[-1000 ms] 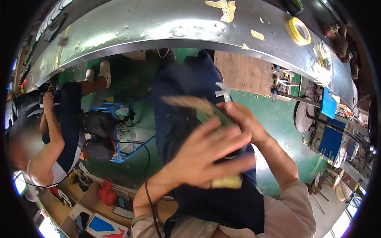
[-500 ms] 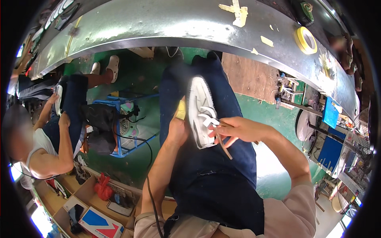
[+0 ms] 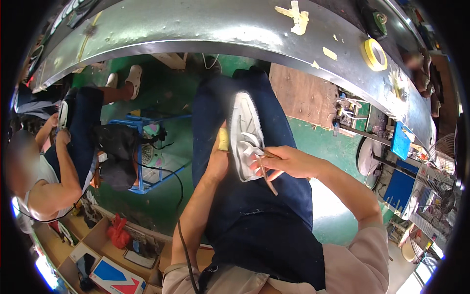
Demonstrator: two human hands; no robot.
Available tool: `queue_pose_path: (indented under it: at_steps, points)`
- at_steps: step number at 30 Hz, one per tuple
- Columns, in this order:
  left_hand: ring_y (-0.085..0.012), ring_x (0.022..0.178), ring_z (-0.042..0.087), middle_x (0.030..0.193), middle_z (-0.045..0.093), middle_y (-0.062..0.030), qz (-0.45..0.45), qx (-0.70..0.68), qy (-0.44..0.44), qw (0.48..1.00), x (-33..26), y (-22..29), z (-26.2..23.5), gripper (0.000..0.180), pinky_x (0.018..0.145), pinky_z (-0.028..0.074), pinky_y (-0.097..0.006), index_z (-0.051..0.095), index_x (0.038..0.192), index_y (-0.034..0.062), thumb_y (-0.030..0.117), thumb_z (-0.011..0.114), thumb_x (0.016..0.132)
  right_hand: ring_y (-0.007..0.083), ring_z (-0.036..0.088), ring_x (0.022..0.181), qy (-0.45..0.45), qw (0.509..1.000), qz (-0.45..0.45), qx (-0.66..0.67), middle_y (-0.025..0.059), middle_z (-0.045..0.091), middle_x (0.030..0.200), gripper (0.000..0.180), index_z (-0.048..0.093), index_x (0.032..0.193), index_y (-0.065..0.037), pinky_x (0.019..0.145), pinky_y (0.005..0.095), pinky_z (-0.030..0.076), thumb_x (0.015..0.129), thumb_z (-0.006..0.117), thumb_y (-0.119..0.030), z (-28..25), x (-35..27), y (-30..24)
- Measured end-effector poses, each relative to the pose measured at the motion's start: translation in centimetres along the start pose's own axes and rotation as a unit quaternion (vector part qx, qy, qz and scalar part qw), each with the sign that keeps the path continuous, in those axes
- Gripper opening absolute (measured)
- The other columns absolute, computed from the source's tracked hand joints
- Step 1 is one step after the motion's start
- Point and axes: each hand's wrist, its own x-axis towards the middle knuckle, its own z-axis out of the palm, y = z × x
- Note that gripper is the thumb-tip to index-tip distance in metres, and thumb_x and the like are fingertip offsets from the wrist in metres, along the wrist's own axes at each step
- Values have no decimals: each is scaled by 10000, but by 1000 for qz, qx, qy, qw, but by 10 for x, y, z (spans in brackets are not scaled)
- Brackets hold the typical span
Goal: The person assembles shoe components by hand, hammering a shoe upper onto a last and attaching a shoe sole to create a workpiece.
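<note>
A white shoe (image 3: 247, 120) with a ridged edge lies lengthwise over my thighs, toe pointing away from me. My left hand (image 3: 219, 159) grips its left side; yellow tape (image 3: 223, 139) is wrapped round one digit. My right hand (image 3: 289, 161) is at the shoe's right side, with its fingertips over the opening among loose white strips (image 3: 252, 142). A thin brown tool (image 3: 269, 182) with slender ends sticks out of its closed fingers; its exact kind is unclear. The fingers partly cover the heel end of the shoe.
Ahead runs a metal workbench (image 3: 196, 32) with a yellow tape roll (image 3: 375, 55). On the left, a person (image 3: 58, 166) works on another shoe beside a blue-framed stool (image 3: 147, 183). Wooden compartments (image 3: 100, 235) stand at lower left. A black cable (image 3: 181, 220) crosses my left arm.
My right hand has shifted slightly left, its fingertips further over the shoe opening, bringing the brown tool with it. My left hand keeps its grip. The whole view has shifted a little.
</note>
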Motion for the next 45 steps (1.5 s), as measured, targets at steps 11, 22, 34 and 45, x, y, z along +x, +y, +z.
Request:
queue_pose_path:
  at_steps: [11, 22, 34, 45]
  points:
    - [-259, 1629, 314, 1767, 336, -147, 56, 122, -38, 990, 2, -4, 1, 601, 1334, 230, -371, 262, 1730, 10, 289, 377, 1211, 432, 721, 917, 212, 866, -155, -424, 183, 714, 947, 220, 603, 1090, -19, 732, 523, 557, 1108, 586, -237, 3, -7, -11]
    - [-270, 1566, 423, 1747, 367, -131, 13, -35, -89, 995, -3, 12, 7, 640, 1292, 356, -431, 148, 1766, 84, 247, 390, 1196, 400, 744, 786, 338, 800, -187, -459, 182, 709, 863, 309, 565, 1023, -16, 652, 507, 582, 1096, 635, -308, 37, 30, 25]
    - [-324, 1462, 540, 1591, 535, -277, 45, 345, -61, 936, 8, 32, 8, 708, 1227, 402, -383, 253, 1643, -161, 225, 542, 1125, 386, 749, 755, 157, 912, -146, -350, 174, 733, 827, 312, 548, 1178, 6, 686, 488, 570, 1122, 586, -298, -13, -13, 16]
    - [-371, 1644, 273, 1767, 254, -302, 113, 364, -29, 924, -17, -10, -1, 782, 1332, 208, -402, 91, 1726, -68, 62, 497, 1070, 381, 751, 734, -7, 910, -19, -414, 172, 716, 756, 454, 621, 1048, -18, 699, 517, 561, 1102, 570, -466, -25, -10, 2]
